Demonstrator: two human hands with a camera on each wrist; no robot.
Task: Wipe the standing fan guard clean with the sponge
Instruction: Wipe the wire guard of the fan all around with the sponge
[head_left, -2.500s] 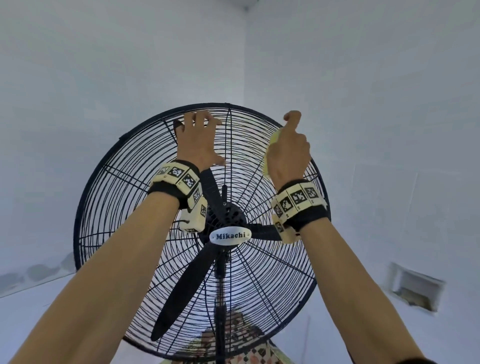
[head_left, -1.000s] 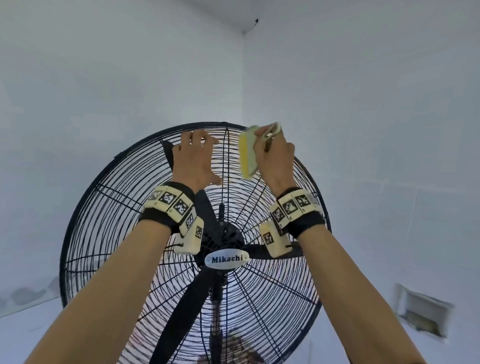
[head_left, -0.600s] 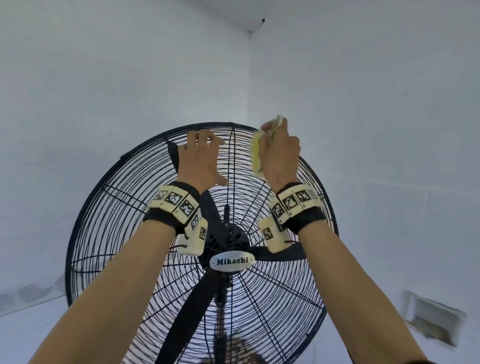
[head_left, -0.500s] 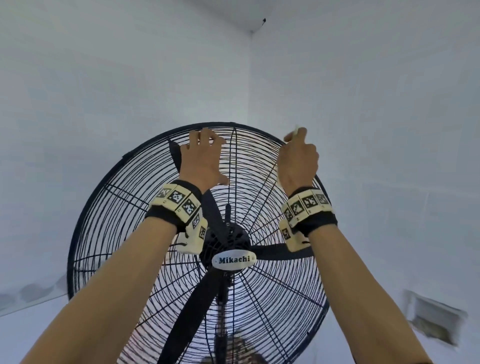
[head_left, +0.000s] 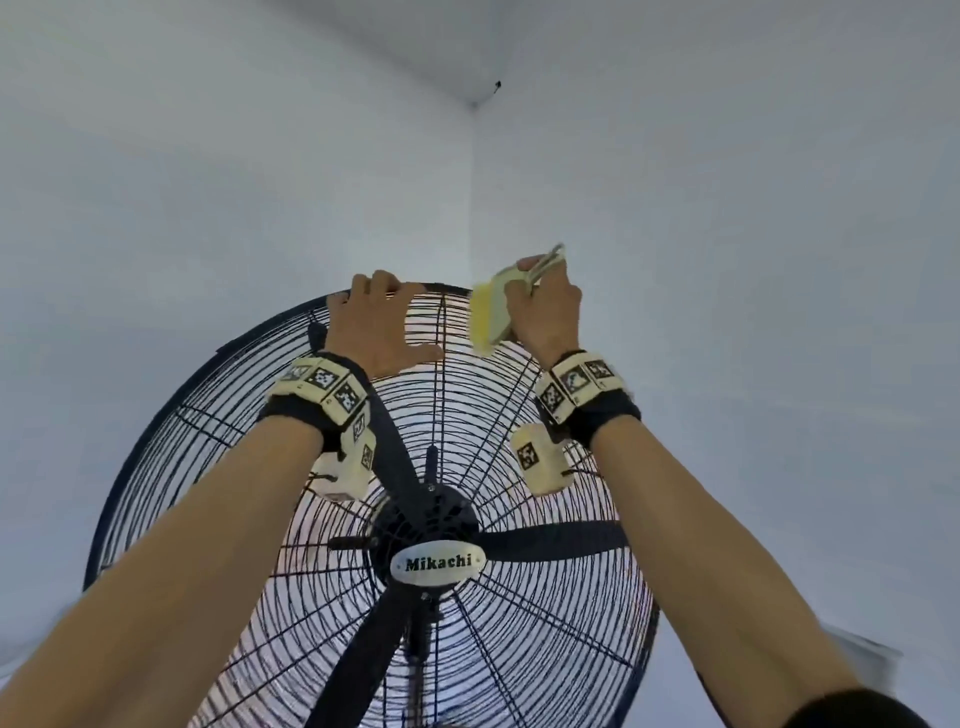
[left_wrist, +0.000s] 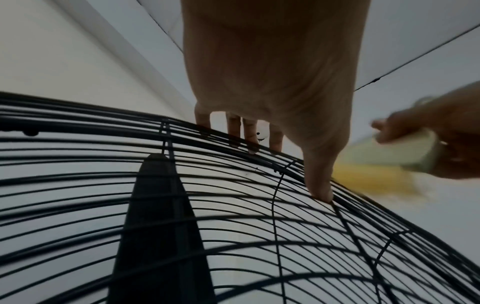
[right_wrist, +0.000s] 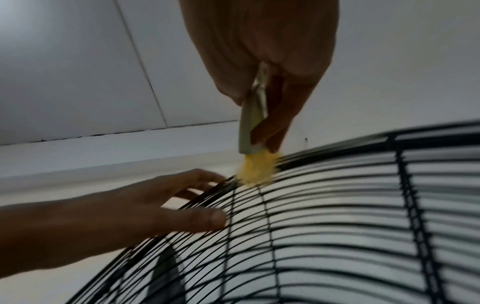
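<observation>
Head view: the hub badge (head_left: 438, 562) on the black fan guard (head_left: 218, 441) reads "Mikachi"; both wrists carry bands printed with square black-and-white markers. The right hand (head_left: 545, 306) pinches the sponge (head_left: 491, 312) by its grey-green backing, the yellow face touching the top rim wires just right of the guard's top centre. The left hand (head_left: 376, 325) rests just beside the sponge, fingers hooked over the rim and thumb laid on the wires.
</observation>
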